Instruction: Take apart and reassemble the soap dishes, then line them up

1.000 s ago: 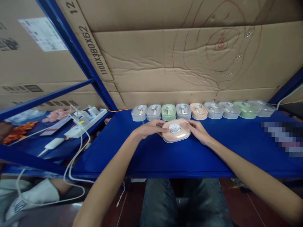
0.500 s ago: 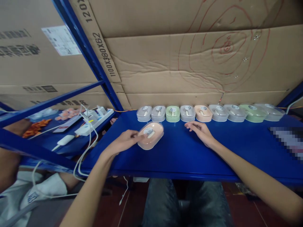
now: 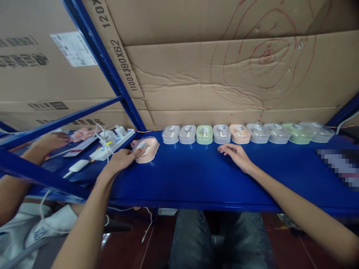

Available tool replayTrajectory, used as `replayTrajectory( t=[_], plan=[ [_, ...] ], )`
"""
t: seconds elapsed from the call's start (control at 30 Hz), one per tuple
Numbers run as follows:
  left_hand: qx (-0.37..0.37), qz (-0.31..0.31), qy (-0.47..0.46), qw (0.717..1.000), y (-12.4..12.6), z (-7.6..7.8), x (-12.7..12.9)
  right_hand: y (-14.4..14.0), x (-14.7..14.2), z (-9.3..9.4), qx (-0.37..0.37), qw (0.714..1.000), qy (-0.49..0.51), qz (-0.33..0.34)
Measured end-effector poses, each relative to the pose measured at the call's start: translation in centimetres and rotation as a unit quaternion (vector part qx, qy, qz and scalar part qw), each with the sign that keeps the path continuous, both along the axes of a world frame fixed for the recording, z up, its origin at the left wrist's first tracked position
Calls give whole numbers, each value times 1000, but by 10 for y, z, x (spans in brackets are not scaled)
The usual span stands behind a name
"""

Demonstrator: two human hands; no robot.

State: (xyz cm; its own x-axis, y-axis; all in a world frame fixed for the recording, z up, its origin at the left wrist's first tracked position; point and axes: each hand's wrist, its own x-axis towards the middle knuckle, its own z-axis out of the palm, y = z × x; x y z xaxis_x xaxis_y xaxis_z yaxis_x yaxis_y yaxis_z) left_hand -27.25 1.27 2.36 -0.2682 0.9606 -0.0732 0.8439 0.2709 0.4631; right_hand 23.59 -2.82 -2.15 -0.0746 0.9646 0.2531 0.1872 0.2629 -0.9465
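Note:
My left hand grips a pink boxed mouse in a clear plastic case at the left end of the blue shelf top, just left of a row of boxed mice lined along the cardboard wall. The row holds several grey, green and pink cases. My right hand rests flat on the blue surface in front of the row's middle, fingers apart, holding nothing.
A blue rack post slants up at the left. Beyond it lie a white power strip with cables and small orange parts. Another person's hand and arm reach there. Cardboard sheets close off the back.
Both hands held the pink case at the centre; the right hand let go and stayed, while my left hand carried the case left to the row's left end.

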Motion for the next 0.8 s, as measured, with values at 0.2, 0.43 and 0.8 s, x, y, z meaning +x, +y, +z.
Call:
replayTrajectory(
  t=[0.2, 0.43, 0.8],
  plan=[
    [3, 34, -18, 999, 50, -1, 11, 1, 0, -1, 5, 1000, -10, 9],
    [33, 57, 17, 998, 93, -5, 28, 0, -1, 2, 3, 1000, -6, 17],
    [132, 80, 50, 987, 87, -27, 55, -4, 8, 18, 47, 998, -27, -14]
  ],
)
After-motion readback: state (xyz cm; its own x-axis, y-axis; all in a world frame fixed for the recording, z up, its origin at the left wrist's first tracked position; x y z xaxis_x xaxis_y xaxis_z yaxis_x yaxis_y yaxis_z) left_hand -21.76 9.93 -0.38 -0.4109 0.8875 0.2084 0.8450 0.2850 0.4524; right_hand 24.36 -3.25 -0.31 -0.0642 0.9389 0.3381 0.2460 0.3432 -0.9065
